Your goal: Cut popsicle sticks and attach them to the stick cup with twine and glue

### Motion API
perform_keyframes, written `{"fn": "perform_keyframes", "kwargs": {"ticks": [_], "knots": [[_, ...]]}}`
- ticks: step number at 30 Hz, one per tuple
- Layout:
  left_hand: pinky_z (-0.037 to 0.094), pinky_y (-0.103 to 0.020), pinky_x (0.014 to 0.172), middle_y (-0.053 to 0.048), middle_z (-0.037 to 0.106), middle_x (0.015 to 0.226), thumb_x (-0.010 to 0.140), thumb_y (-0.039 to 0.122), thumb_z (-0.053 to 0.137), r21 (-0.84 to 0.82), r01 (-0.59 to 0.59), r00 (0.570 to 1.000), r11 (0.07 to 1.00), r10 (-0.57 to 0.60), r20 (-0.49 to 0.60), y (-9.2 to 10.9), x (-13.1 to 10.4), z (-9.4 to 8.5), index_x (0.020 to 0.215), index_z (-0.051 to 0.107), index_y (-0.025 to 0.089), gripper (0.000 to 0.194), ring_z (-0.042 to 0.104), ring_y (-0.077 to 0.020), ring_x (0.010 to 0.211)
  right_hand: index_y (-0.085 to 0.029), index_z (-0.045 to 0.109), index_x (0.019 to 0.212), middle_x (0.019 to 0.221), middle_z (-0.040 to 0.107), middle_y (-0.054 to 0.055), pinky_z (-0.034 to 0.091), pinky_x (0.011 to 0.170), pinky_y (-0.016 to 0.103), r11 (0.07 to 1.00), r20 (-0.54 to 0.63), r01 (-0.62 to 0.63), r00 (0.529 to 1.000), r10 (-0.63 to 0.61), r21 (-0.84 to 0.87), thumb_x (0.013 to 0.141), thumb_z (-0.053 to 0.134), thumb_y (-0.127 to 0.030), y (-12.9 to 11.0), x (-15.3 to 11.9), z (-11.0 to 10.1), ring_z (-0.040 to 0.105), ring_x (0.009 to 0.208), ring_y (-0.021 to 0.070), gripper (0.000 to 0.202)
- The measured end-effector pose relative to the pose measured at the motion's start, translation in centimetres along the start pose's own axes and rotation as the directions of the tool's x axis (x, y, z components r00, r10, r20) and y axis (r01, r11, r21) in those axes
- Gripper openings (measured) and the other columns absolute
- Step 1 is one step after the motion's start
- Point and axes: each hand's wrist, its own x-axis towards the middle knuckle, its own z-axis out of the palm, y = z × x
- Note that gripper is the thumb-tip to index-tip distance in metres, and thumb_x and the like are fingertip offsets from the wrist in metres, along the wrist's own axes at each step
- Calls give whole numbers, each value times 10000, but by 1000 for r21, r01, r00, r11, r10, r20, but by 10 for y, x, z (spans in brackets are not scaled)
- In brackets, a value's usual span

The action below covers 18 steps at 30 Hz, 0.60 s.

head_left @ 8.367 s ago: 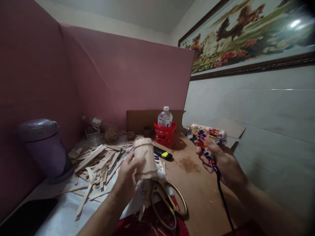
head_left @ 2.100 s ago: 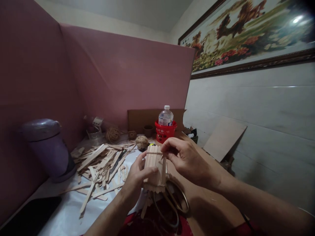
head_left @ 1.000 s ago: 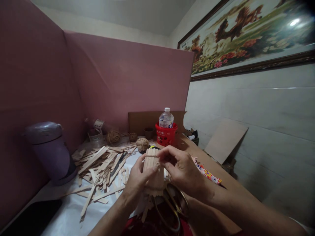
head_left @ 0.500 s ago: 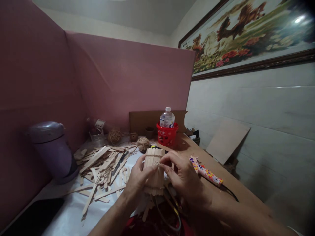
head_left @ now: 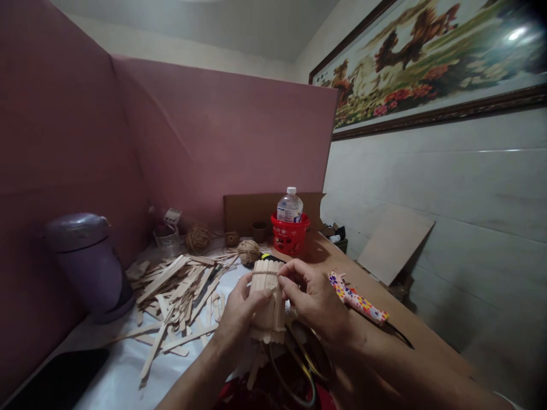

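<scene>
A small cylinder of upright wooden sticks (head_left: pixel 267 302) stands at the centre, with twine round it near the top and near the bottom. My left hand (head_left: pixel 239 304) wraps round its left side, thumb across the front. At its upper right edge my right hand (head_left: pixel 311 296) has thumb and index finger pinched together by the upper twine; what lies between the fingertips is too small to make out. Below both hands are gold-handled scissors (head_left: pixel 308 370), partly hidden, over something red.
Loose wooden sticks (head_left: pixel 179 296) lie left, beside a purple flask (head_left: pixel 92 267). Twine balls (head_left: pixel 248 251) and a red bucket (head_left: pixel 289 236) holding a bottle (head_left: pixel 290 206) sit behind. A flower-patterned tool (head_left: pixel 359 299) with a cord lies right; a black object (head_left: pixel 60 376) front left.
My right thumb and index finger have moved up slightly from the middle of the cylinder's front to its upper right edge. More of the scissors shows now. My left hand keeps its hold.
</scene>
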Motion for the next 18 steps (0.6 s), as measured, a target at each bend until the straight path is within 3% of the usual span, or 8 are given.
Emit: {"fn": "perform_keyframes", "kwargs": {"ticks": [5,10,18], "knots": [[484,-276,669,-85,690,945,705,309,665,9,-14,1000,1000,14,-3,-2,1,0,1107,570,146,444,633,-217,814,-185,582,874,689,597,-13,420,523,209,1000,68,23,997,-23,4,868,499,-207,-6,1,-5,546,592,111,86],[481,-307,732,-95,681,1004,689,318,691,48,-49,999,998,50,-14,-5,4,-2,1105,592,155,457,625,-252,899,-183,564,772,618,572,-29,415,491,204,999,121,-9,993,4,40,841,536,-206,-13,6,-7,539,531,104,78],[475,-317,758,-96,668,1028,722,295,662,102,-57,998,993,58,-6,-7,4,-3,1142,564,157,454,607,-256,934,-173,559,700,574,529,-35,358,468,196,995,157,31,988,-16,-93,856,510,-181,-12,7,-12,477,510,95,163]]}}
